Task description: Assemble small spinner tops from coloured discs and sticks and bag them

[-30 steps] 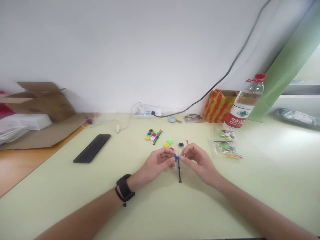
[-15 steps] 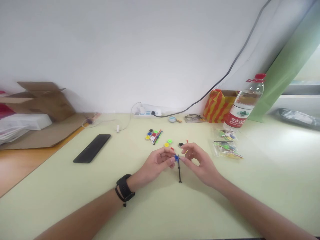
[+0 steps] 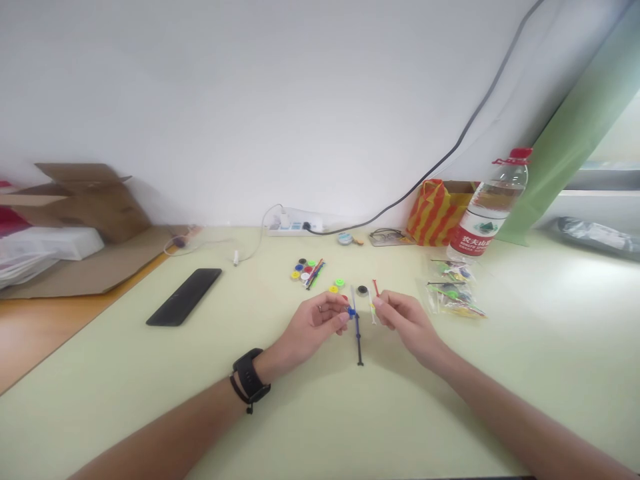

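My left hand (image 3: 320, 323) pinches a small blue piece (image 3: 353, 312) fixed on a thin black stick (image 3: 359, 340) that points down toward me on the pale green table (image 3: 150, 387). Just right of it, my right hand (image 3: 405, 320) is closed in a pinch on a thin pale stick (image 3: 373, 312). Behind the hands lie a black disc (image 3: 362, 291), a short red stick (image 3: 375, 287), and yellow and green discs (image 3: 336, 287).
A cluster of coloured discs and sticks (image 3: 306, 271) lies further back. A black phone (image 3: 184, 297) is at left, clear packets of parts (image 3: 453, 290) and a water bottle (image 3: 487, 210) at right. A power strip (image 3: 295, 223), striped bag (image 3: 433, 212) and cardboard (image 3: 85, 220) line the wall.
My right hand has drawn away to the right from the blue piece and now pinches a thin pale stick. My left hand keeps holding the blue piece and black stick.
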`<state>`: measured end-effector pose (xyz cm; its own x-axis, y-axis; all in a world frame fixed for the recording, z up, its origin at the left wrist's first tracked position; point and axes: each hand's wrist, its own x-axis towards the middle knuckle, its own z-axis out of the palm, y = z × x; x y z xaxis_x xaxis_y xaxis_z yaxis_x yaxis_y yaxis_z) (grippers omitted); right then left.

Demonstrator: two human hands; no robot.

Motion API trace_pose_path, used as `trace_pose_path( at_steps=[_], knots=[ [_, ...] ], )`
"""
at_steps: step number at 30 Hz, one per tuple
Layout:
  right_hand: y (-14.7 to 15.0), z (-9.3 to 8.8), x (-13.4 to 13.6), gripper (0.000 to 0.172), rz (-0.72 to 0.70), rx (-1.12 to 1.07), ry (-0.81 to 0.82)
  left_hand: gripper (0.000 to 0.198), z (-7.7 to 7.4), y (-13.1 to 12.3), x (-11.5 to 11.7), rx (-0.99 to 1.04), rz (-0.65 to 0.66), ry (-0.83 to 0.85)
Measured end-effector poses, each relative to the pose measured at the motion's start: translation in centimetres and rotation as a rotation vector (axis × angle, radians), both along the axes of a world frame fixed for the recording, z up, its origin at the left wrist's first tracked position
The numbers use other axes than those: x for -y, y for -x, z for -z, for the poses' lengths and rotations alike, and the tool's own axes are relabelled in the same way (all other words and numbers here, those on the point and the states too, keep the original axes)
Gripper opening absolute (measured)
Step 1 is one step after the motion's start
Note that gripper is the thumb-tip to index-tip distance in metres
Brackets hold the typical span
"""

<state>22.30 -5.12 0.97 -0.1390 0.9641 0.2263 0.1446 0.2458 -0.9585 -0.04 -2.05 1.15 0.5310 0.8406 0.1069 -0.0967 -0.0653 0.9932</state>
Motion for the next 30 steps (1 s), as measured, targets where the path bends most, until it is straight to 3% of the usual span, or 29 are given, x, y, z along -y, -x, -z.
trace_pose_path(
  at_steps=[5,12,16,20,22,23,25,26,28,30],
  knots=[
    [0.7,-0.1,0.5,0.022,-0.036,0.014,-0.08,0.03,0.1,0.0,0.1,0.016,0.048,0.025],
    [1.2,0.4,0.7,0.017,-0.085,0.087,-0.119,0.029,-0.3,0.0,0.2,0.01,0.065,0.033],
    [0.8,0.6,0.7,0.026,-0.07,0.11,-0.182,0.029,-0.3,0.0,0.3,0.014,0.061,0.031],
    [0.5,1.2,0.8,0.064,-0.033,0.202,-0.332,0.031,-0.3,0.0,0.2,0.009,0.054,0.043],
    [0.5,1.5,1.0,0.074,-0.013,0.246,-0.397,0.032,-0.3,0.0,0.2,0.007,0.051,0.041],
    [0.4,1.5,1.0,0.067,-0.006,0.265,-0.411,0.032,-0.2,0.1,0.1,0.009,0.051,0.039],
    [0.3,1.3,1.0,0.031,-0.001,0.302,-0.379,0.031,-0.1,0.1,0.1,0.018,0.054,0.038],
    [0.3,1.2,1.0,0.028,0.004,0.309,-0.341,0.03,-0.1,0.2,0.1,0.02,0.055,0.04],
    [0.1,0.8,0.8,0.051,0.024,0.305,-0.266,0.029,0.0,0.2,0.1,0.021,0.054,0.043],
    [0.1,0.4,0.7,0.051,0.045,0.283,-0.233,0.028,0.0,0.1,0.1,0.018,0.054,0.042]
  ],
)
